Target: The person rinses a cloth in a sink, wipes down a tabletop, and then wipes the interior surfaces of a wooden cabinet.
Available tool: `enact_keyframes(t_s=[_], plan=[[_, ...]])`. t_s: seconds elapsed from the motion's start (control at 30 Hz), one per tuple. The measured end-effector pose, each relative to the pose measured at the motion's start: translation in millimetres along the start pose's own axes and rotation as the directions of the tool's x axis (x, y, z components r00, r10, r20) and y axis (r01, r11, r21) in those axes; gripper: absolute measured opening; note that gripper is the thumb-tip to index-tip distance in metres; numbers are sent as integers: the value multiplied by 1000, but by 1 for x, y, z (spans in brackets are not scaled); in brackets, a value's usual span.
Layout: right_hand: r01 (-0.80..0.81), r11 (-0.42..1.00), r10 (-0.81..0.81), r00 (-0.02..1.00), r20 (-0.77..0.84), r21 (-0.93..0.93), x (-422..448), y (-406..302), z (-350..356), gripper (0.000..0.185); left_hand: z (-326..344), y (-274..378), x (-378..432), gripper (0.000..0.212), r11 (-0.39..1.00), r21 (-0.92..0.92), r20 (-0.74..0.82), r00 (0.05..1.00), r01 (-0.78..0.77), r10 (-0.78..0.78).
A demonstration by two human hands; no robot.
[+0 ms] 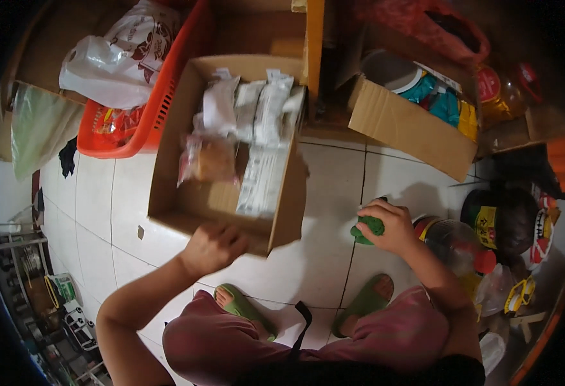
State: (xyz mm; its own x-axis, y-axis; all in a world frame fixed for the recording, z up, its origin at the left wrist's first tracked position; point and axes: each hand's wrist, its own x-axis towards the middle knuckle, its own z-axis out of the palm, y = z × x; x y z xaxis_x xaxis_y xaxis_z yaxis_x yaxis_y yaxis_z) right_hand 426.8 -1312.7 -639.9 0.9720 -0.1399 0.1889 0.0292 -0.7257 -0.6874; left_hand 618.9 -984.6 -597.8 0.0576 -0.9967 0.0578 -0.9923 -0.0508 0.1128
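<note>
My left hand (216, 248) grips the near wall of an open cardboard box (205, 195), which juts out over the tiled floor. Several clear plastic packets (248, 108) lie in the far part of the box. A reddish packet (207, 159) with something orange-brown inside is near its left wall, and a flat printed packet (261, 181) lies along the right wall. Off to the right, my right hand (388, 224) holds a bunched green cloth (372, 227) between thumb and fingers. The palm side of both hands is partly hidden.
An orange plastic basket (142, 130) with a white plastic bag (118, 62) on it stands left of the box. Another cardboard box (408, 125) with packets is at the upper right. Large plastic bottles (451, 246) stand at the right. A metal rack (26, 260) is at the lower left.
</note>
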Motion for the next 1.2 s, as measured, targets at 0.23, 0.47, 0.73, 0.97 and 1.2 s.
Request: enact_keyframes(t_s=[0.23,0.47,0.73,0.97,1.2], plan=[[109,993,-111,992,65,34,35,-11,-3,20,18,26,-148,12,975,104,238,947,194,-214],[207,978,-206,956,208,17,61,-23,7,19,89,132,-302,25,503,-39,789,336,864,-515],[208,973,-225,946,231,96,87,-19,26,21,87,170,-317,31,309,52,901,89,949,-425],[244,954,-275,943,186,175,133,-47,47,23,29,34,-230,37,525,282,799,106,803,-592],[341,939,-338,939,-67,47,240,-128,40,23,-87,-152,-34,27,744,-52,-631,556,666,-542]])
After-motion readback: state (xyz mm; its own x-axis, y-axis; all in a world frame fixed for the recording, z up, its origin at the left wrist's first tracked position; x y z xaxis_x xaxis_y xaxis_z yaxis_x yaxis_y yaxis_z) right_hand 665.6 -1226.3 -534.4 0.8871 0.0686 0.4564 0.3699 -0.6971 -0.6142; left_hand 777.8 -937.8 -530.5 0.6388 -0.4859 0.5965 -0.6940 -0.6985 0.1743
